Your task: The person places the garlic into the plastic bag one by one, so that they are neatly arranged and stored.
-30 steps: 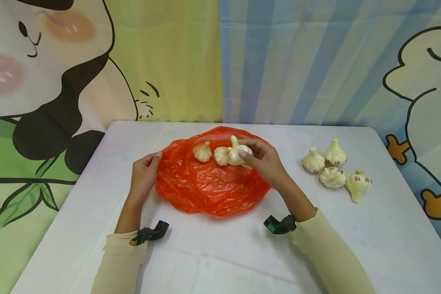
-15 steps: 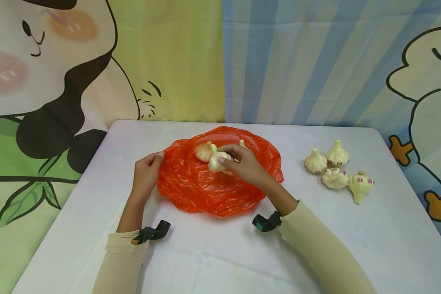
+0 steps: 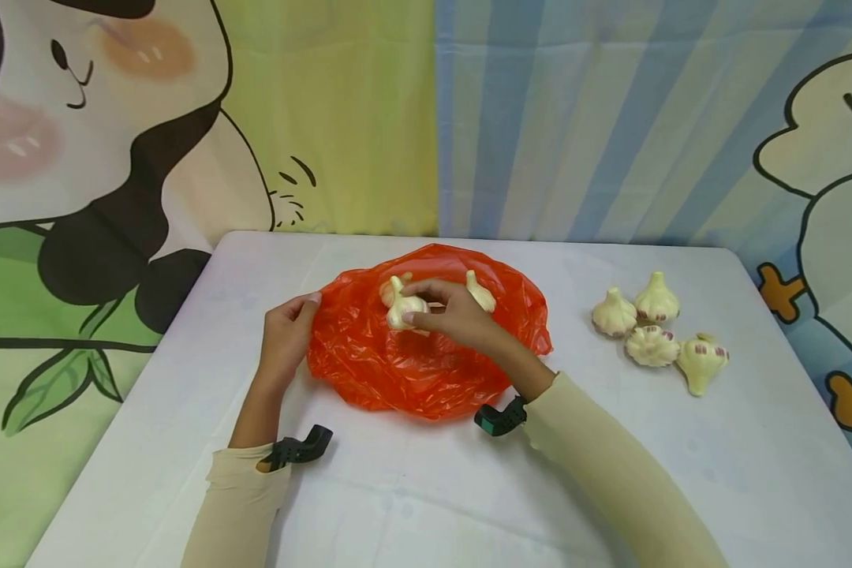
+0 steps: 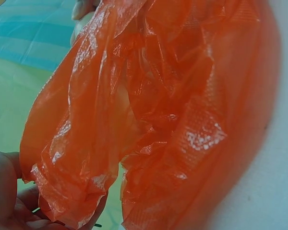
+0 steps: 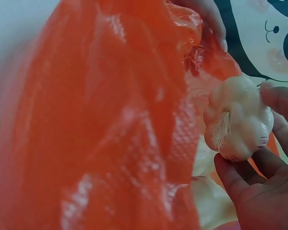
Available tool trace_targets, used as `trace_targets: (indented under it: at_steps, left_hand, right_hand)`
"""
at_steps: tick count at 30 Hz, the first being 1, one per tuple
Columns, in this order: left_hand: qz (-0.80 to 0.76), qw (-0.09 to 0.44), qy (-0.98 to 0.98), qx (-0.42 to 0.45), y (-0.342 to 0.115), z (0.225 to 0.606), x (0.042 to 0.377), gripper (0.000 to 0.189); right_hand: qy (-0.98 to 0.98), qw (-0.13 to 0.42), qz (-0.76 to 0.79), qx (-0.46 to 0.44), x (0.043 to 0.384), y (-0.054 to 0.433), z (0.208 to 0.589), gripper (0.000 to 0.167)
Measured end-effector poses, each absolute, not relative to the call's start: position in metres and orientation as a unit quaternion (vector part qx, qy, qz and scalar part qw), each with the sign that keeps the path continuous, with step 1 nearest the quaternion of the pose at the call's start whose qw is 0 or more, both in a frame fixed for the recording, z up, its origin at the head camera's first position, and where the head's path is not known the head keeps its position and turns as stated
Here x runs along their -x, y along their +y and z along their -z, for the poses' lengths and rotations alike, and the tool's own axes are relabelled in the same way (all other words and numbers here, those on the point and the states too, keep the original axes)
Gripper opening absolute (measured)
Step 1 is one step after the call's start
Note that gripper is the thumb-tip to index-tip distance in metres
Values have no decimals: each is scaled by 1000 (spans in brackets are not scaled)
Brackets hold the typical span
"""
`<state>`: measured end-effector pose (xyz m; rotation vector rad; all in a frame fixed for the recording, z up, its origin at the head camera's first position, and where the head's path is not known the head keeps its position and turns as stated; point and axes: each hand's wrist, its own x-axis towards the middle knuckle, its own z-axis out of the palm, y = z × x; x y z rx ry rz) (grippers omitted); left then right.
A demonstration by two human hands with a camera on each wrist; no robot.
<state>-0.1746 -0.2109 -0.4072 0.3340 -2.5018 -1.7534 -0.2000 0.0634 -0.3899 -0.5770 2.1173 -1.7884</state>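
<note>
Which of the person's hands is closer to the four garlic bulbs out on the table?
The right hand: it holds another garlic bulb at the red plastic bag, to the left of the four garlic bulbs. The left hand is farther left, gripping the bag's left edge.

Bag [image 3: 419, 383] on table [image 3: 426, 505], left hand [image 3: 284, 335] at its left edge, 4 garlic bulbs [image 3: 651, 347] to its right, backdrop [image 3: 369, 118] behind.

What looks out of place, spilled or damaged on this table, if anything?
Nothing looks spilled or damaged. Only slightly odd: at the right, one cream, purple-streaked garlic bulb lies tipped, stem toward the camera, while the two pale, round garlic bulbs behind stand stem-up. The red plastic bag is crumpled, which seems normal.
</note>
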Motion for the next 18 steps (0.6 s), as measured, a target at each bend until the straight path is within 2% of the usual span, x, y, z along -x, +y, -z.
trace_targets:
  at_steps: [18]
  left_hand:
    - [569, 37, -814, -112, -211, 409, 175, 55]
  right_hand:
    - [794, 128, 540, 247, 209, 48, 410, 37]
